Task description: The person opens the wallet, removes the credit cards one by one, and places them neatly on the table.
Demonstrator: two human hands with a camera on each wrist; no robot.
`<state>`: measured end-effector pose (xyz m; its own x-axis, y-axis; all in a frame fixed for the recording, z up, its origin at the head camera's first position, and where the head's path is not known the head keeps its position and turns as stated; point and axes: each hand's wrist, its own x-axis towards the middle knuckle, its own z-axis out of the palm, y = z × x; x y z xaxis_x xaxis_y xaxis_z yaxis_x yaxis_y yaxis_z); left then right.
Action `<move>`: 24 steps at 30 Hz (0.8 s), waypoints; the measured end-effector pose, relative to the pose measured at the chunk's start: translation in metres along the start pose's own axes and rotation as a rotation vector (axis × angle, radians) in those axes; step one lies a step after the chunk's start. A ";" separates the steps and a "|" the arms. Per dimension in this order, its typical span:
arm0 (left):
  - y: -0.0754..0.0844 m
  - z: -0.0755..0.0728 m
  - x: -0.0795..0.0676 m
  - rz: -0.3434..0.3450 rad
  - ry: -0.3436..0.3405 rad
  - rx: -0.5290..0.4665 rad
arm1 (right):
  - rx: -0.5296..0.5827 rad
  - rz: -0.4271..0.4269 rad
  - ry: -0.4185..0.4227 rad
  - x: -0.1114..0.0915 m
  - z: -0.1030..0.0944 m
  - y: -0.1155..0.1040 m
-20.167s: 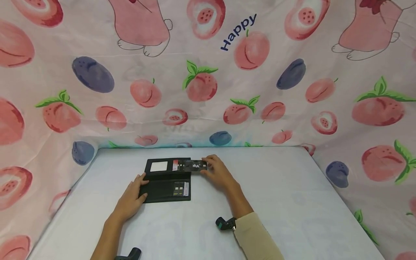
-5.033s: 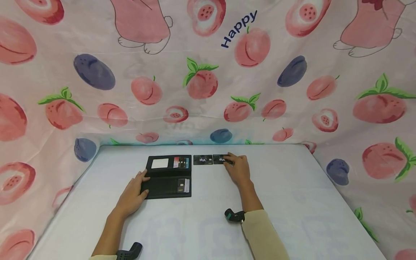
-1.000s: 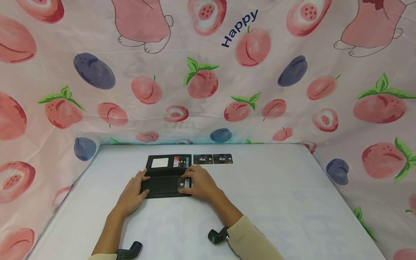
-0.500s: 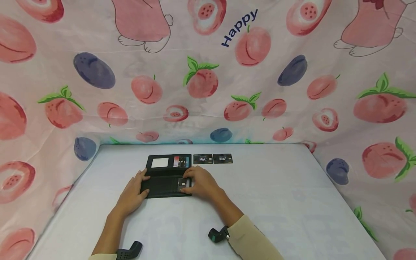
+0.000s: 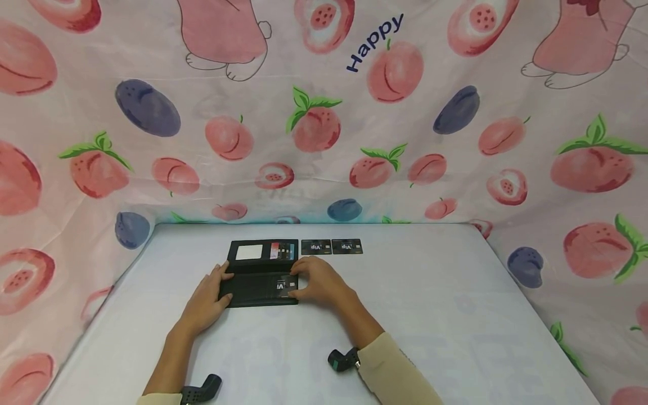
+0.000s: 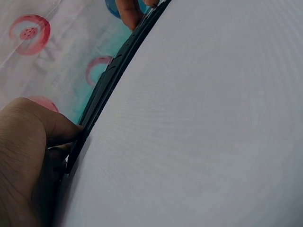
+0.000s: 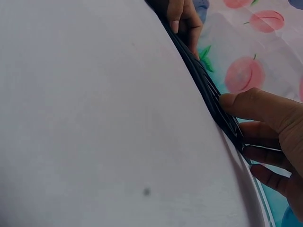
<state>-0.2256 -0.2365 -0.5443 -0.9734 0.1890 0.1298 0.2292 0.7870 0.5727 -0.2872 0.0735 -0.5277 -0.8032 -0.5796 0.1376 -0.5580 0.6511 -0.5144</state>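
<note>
A black wallet (image 5: 253, 288) lies unfolded on the white table in the head view. My left hand (image 5: 203, 304) rests on its left edge, fingers spread; the left wrist view has the thumb (image 6: 66, 130) pressing that edge. At the lower flap's right end, my right hand (image 5: 319, 282) pinches a black VIP card (image 5: 282, 286) between thumb and fingers. Part of the card's lettering shows, and its right end is partly behind the fingertips. In the right wrist view, the right thumb (image 7: 251, 105) lies over the wallet's edge.
Two black VIP cards (image 5: 316, 247) lie side by side right of the wallet's upper flap. That flap holds several cards (image 5: 282, 251) and a white window (image 5: 250, 252). A fruit-patterned cloth (image 5: 324, 185) rises behind the table (image 5: 455, 315). Small black cameras (image 5: 344, 360) sit on both wrists.
Over the last second, the right hand has shifted slightly right, and more of the card's lettering shows in the lower flap. Five seconds ago it was at the right-hand loose card. The left hand stays put.
</note>
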 end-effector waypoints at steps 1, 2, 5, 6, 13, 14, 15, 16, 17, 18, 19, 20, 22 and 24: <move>0.000 0.000 0.000 0.000 0.000 -0.001 | -0.004 0.002 -0.004 0.000 -0.001 0.001; 0.000 0.000 0.000 0.000 -0.001 -0.003 | -0.010 0.005 -0.009 -0.001 -0.001 0.002; 0.001 -0.001 -0.001 -0.001 -0.002 -0.007 | -0.029 0.011 -0.021 -0.002 -0.004 0.004; 0.001 -0.001 -0.001 -0.001 -0.002 -0.008 | -0.033 0.009 -0.023 -0.002 -0.004 0.004; 0.000 0.000 -0.001 0.007 0.005 -0.012 | -0.039 -0.001 -0.045 -0.002 -0.004 0.004; -0.001 0.000 -0.001 0.009 0.005 -0.012 | -0.040 -0.005 -0.048 -0.002 -0.004 0.003; -0.001 0.000 -0.001 0.011 0.006 -0.010 | -0.043 -0.011 -0.048 -0.002 -0.003 0.003; -0.002 0.001 0.000 0.011 0.005 -0.011 | -0.045 -0.016 -0.046 -0.002 -0.003 0.003; -0.002 0.001 0.000 0.009 0.003 -0.009 | -0.048 -0.019 -0.044 -0.002 -0.003 0.003; -0.003 0.001 0.001 0.007 0.002 -0.010 | -0.048 -0.020 -0.040 -0.001 -0.003 0.002; -0.003 0.001 0.001 0.004 0.000 -0.010 | -0.044 -0.020 -0.037 -0.001 -0.003 0.002; -0.003 0.002 0.002 0.003 -0.002 -0.010 | -0.037 -0.017 -0.035 -0.001 -0.003 0.002; -0.004 0.002 0.002 0.005 -0.002 -0.014 | -0.024 -0.010 -0.034 -0.001 -0.003 0.001; -0.004 0.002 0.002 0.015 0.001 -0.014 | -0.009 0.004 -0.041 -0.001 -0.003 0.001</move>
<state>-0.2282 -0.2380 -0.5473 -0.9699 0.2000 0.1386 0.2432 0.7758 0.5823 -0.2878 0.0766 -0.5257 -0.7961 -0.5967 0.1011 -0.5571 0.6574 -0.5074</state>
